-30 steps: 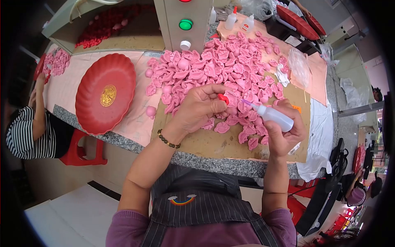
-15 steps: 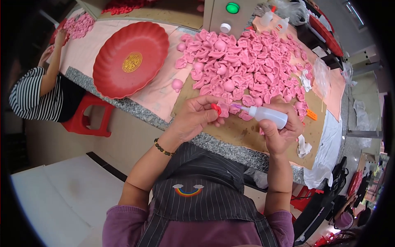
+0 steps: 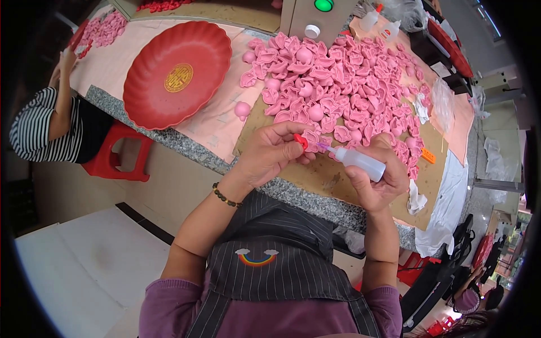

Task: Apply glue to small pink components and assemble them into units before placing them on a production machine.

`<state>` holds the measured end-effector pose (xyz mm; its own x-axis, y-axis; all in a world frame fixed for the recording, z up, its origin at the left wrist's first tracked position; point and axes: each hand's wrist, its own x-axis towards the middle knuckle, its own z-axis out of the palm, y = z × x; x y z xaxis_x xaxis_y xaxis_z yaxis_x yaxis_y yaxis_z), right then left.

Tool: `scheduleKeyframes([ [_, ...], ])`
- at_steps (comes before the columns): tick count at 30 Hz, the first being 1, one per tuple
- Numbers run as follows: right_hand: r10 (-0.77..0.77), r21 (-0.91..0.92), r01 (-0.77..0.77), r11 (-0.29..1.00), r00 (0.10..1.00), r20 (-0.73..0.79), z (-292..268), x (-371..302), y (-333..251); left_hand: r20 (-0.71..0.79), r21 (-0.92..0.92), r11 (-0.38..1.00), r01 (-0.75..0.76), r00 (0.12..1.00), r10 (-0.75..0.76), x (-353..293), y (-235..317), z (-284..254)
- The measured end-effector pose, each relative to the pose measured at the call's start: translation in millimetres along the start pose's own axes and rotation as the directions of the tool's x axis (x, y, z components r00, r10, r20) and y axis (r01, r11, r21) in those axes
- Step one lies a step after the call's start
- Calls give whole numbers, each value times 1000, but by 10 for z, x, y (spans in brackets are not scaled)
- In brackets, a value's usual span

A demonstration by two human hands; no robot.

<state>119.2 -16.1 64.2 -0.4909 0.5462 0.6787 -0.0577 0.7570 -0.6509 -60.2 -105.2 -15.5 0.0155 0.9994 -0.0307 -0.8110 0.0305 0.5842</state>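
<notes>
My left hand (image 3: 273,153) pinches a small red plastic piece (image 3: 301,141) between thumb and fingers. Just past it shows a pink shell-shaped piece (image 3: 312,141); whether my fingers hold this too, I cannot tell. A white squeeze bottle (image 3: 365,164) with a thin purplish nozzle lies tilted in my right hand (image 3: 382,183), its tip pointing left at the pink piece. Beyond both hands spreads a big heap of pink curled pieces (image 3: 344,79), some with round balls among them. One pink ball piece (image 3: 242,109) sits apart at the heap's left.
A large red scalloped tray (image 3: 152,84) stands on the left. At the back is a machine with a green button (image 3: 324,5). More bottles (image 3: 369,20) stand at the back right, and crumpled tissue (image 3: 417,198) lies near my right hand. A co-worker in stripes (image 3: 42,121) sits far left.
My left hand has shifted slightly up and right with the red piece. The bottle has moved a little left and down, its nozzle still by the pink piece. The co-worker's arms have moved.
</notes>
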Motion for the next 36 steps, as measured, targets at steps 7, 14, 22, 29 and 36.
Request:
scheduleKeyframes([
  [7, 18, -32, -17, 999, 999, 36, -2, -7, -9, 26, 28, 1000, 1, 1000, -2, -15, 8, 2],
  [14, 39, -30, -37, 999, 998, 55, 14, -10, -1, 28, 82, 997, 1, 1000, -3, -7, 18, 20],
  [22, -1, -59, 4, 998, 999, 54, 12, -3, 0, 18, 106, 994, 16, 1000, -18, -13, 30, 44],
  [29, -21, -71, 27, 997, 997, 78, 11, 12, -17, 20, 109, 994, 14, 1000, -16, -10, 26, 37],
  [36, -10, -85, 16, 996, 997, 75, 8, 16, -32, 20, 98, 995, 27, 999, -29, -5, 28, 34],
])
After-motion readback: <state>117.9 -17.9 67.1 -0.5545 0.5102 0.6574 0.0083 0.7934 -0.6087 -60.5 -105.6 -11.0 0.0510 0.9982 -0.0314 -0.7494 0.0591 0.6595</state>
